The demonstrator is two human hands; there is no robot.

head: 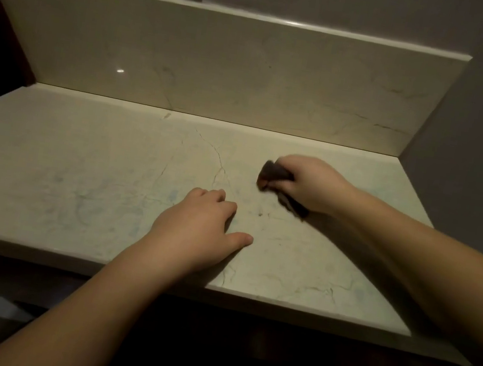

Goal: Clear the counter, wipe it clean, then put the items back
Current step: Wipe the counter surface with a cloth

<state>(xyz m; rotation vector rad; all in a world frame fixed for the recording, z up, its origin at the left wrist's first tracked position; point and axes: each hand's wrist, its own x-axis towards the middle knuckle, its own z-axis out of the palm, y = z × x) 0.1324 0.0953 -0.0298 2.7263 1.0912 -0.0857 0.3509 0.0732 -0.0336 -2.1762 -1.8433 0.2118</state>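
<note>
Nearest the counter's (50, 154) front edge, the left hand (199, 226) presses flat, fingers relaxed. Just beyond its fingertips, the right hand (309, 183) bunches a dark cloth (276, 174), fingers curled round it: soft, light, likely best gripped mid-wad.

My left hand (199, 226) lies palm down on the worktop (62, 175), fingers loose and a little bent, thumb stuck out to the right. That forearm comes up from the lower left. My right hand (312, 184) is further out, knuckles up, fingers curled in a tight grip round a dark cloth (275, 175). Its forearm comes in from the right edge, bare.
</note>
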